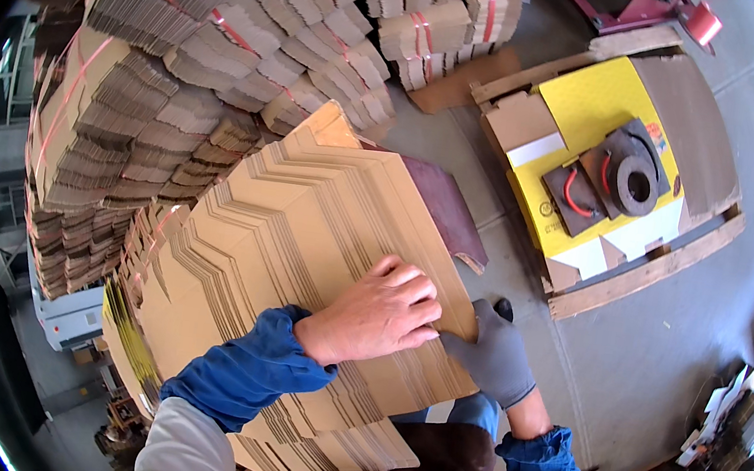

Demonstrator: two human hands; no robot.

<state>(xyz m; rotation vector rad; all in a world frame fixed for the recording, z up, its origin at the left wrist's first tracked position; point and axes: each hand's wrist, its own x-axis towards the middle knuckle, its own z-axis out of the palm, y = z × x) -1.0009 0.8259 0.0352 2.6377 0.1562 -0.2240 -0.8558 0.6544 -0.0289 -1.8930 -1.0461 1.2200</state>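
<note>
A slanting, fanned stack of brown cardboard sheets point(303, 216) with creased and slotted edges lies in front of me. My left hand point(378, 312), bare and in a blue sleeve cover, rests on the top sheet near its right edge. Its fingers are curled in, and whatever may be under them is hidden. My right hand point(496, 356) wears a grey glove and closes on the sheet's right edge, thumb on top. Its other fingers are partly hidden. A small black rounded end point(504, 307) shows beside the glove; I cannot tell what it belongs to.
Tall piles of bundled cardboard point(200, 60) with pink straps rise at the left and back. At the right, a wooden pallet point(647, 281) bears a yellow printed board point(596, 93) and dark blocks with red handles point(608, 180). Cardboard scraps point(728, 425) lie at the far right.
</note>
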